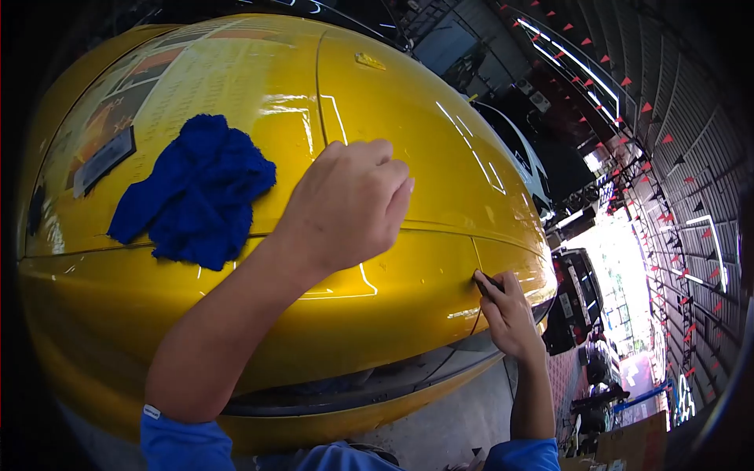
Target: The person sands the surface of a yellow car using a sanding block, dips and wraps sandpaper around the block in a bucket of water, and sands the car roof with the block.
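Note:
In the head view my left hand is a closed fist above the yellow car hood. Its fingers face away from me, so what they hold, if anything, is hidden. Lower on the right, the fingers of my right hand close around a small black tool. The tool's tip meets the yellow bodywork beside a thin panel seam. A crumpled blue cloth lies on the car to the left of my fist. Farther left, a flat grey-and-black piece rests on the paint.
The dark grille opening and bumper sit below my arms. A white car stands beyond the hood, and a dark vehicle is parked to the right near the bright doorway. Red pennants hang under the roof.

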`<act>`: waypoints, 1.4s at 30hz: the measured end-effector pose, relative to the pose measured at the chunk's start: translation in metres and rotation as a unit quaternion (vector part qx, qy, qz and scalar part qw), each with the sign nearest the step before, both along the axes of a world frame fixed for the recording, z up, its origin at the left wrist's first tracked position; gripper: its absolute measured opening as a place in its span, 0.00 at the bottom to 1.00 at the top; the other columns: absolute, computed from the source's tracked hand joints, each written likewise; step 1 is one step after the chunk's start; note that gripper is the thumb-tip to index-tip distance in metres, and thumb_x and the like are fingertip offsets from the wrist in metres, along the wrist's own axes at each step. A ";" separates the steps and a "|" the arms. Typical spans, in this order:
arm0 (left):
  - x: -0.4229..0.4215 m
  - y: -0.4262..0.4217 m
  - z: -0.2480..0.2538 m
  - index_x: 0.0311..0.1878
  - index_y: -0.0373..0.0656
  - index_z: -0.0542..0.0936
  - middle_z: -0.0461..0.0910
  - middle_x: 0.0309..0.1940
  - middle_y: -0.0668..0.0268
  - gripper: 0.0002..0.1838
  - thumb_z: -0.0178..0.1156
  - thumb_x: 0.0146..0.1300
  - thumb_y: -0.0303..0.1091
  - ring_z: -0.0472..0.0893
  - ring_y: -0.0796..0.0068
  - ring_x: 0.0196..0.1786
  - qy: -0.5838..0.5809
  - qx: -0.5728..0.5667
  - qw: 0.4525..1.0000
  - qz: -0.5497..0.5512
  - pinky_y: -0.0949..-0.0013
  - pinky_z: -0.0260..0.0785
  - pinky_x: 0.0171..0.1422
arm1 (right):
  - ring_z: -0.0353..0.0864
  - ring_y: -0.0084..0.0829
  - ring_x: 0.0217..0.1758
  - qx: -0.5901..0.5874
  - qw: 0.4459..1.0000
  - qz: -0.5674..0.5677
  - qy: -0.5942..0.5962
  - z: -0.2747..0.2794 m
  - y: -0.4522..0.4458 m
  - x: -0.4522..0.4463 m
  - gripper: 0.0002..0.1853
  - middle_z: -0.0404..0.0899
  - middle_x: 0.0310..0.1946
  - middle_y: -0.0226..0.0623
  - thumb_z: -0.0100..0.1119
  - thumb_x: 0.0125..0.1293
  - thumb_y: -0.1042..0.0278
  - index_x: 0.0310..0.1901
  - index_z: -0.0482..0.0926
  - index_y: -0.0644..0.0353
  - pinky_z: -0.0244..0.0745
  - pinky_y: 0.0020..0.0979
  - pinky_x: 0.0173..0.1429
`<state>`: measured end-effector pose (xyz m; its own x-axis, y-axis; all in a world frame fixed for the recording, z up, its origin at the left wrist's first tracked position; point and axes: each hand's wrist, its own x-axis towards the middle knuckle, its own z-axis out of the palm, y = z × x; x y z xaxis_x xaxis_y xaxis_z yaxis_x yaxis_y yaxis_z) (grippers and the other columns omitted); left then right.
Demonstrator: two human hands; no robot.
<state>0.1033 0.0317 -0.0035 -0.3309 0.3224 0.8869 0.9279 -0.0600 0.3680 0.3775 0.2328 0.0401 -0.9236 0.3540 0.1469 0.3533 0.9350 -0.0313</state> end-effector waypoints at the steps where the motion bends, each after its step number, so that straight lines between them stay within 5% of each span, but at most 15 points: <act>1: -0.001 0.000 0.000 0.32 0.34 0.83 0.79 0.25 0.54 0.09 0.64 0.67 0.29 0.81 0.52 0.31 -0.015 0.006 1.000 0.002 0.55 0.71 0.37 | 0.76 0.51 0.55 -0.001 1.000 0.005 -0.002 0.001 0.001 -0.003 0.24 0.71 0.48 0.51 0.54 0.73 0.67 0.68 0.79 0.64 0.73 0.43 0.63; 6: 0.002 0.002 0.001 0.29 0.35 0.83 0.76 0.17 0.56 0.10 0.64 0.66 0.28 0.79 0.52 0.26 -0.088 0.025 0.995 -0.030 0.56 0.69 0.34 | 0.75 0.51 0.56 0.000 1.000 -0.004 -0.002 0.005 0.023 -0.041 0.24 0.72 0.49 0.52 0.51 0.75 0.64 0.68 0.79 0.64 0.72 0.43 0.65; 13: -0.004 -0.001 0.001 0.31 0.32 0.80 0.80 0.29 0.52 0.08 0.63 0.66 0.27 0.81 0.50 0.32 -0.101 0.025 0.995 0.001 0.53 0.74 0.39 | 0.76 0.51 0.57 0.054 0.997 0.020 -0.042 0.004 -0.003 -0.021 0.24 0.72 0.50 0.52 0.52 0.73 0.64 0.67 0.79 0.63 0.73 0.44 0.63; 27: -0.003 0.005 -0.005 0.32 0.37 0.83 0.81 0.30 0.57 0.06 0.64 0.64 0.28 0.80 0.52 0.36 0.028 -0.048 0.998 -0.026 0.53 0.72 0.44 | 0.76 0.50 0.56 0.021 1.000 0.018 0.005 0.002 -0.003 -0.028 0.23 0.73 0.49 0.51 0.52 0.73 0.66 0.68 0.80 0.60 0.73 0.43 0.63; 31: -0.009 -0.003 -0.001 0.32 0.37 0.83 0.81 0.31 0.56 0.05 0.65 0.64 0.27 0.81 0.52 0.37 0.031 -0.069 0.997 -0.012 0.54 0.71 0.44 | 0.76 0.47 0.56 -0.105 0.993 0.014 0.043 0.012 -0.012 0.039 0.23 0.74 0.50 0.48 0.51 0.74 0.68 0.67 0.79 0.64 0.72 0.42 0.62; 33: -0.009 -0.005 0.002 0.33 0.37 0.83 0.81 0.31 0.56 0.05 0.65 0.65 0.27 0.81 0.52 0.37 0.034 -0.070 0.997 -0.002 0.54 0.71 0.44 | 0.79 0.37 0.52 -0.223 0.939 0.019 0.260 -0.012 -0.013 0.083 0.23 0.78 0.51 0.41 0.54 0.72 0.67 0.65 0.79 0.69 0.73 0.37 0.56; 34: -0.008 -0.005 0.002 0.33 0.37 0.83 0.81 0.31 0.56 0.05 0.65 0.65 0.26 0.81 0.52 0.37 0.037 -0.072 0.997 -0.001 0.54 0.71 0.44 | 0.80 0.28 0.48 -0.361 0.874 -0.113 0.304 -0.027 -0.015 0.123 0.23 0.81 0.51 0.36 0.54 0.72 0.62 0.60 0.80 0.73 0.72 0.30 0.51; 35: -0.007 -0.004 0.003 0.33 0.37 0.83 0.81 0.31 0.56 0.05 0.65 0.65 0.26 0.81 0.52 0.37 0.042 -0.075 0.996 -0.002 0.54 0.71 0.44 | 0.81 0.25 0.45 -0.452 0.797 -0.090 0.390 -0.061 -0.004 0.158 0.26 0.82 0.46 0.37 0.51 0.75 0.54 0.56 0.80 0.72 0.72 0.26 0.48; 37: -0.004 -0.003 0.004 0.33 0.37 0.83 0.81 0.31 0.56 0.05 0.65 0.65 0.26 0.81 0.51 0.38 0.049 -0.085 0.995 -0.004 0.55 0.71 0.44 | 0.83 0.34 0.48 -0.573 0.598 -0.084 0.554 -0.124 -0.017 0.197 0.29 0.84 0.50 0.48 0.49 0.77 0.49 0.62 0.76 0.71 0.79 0.37 0.51; 39: -0.001 -0.002 0.004 0.34 0.36 0.83 0.81 0.31 0.56 0.04 0.66 0.65 0.26 0.81 0.51 0.38 0.063 -0.099 0.993 -0.008 0.55 0.71 0.44 | 0.83 0.38 0.50 -0.590 0.457 -0.148 0.649 -0.168 -0.053 0.216 0.29 0.83 0.54 0.47 0.48 0.78 0.51 0.65 0.73 0.73 0.81 0.41 0.52; 42: 0.007 0.002 0.009 0.34 0.38 0.83 0.81 0.32 0.56 0.04 0.66 0.64 0.26 0.80 0.50 0.39 0.069 -0.111 0.991 -0.017 0.53 0.71 0.46 | 0.83 0.40 0.52 -0.666 0.321 -0.238 0.630 -0.240 -0.085 0.270 0.30 0.82 0.58 0.48 0.49 0.77 0.52 0.67 0.71 0.72 0.81 0.43 0.52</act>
<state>0.1106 0.0337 0.0052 -0.1965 0.5233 0.8292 0.9693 -0.0241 0.2449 0.6474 0.1476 -0.2002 -0.2233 0.9346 -0.2767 -0.6308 -0.3550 -0.6900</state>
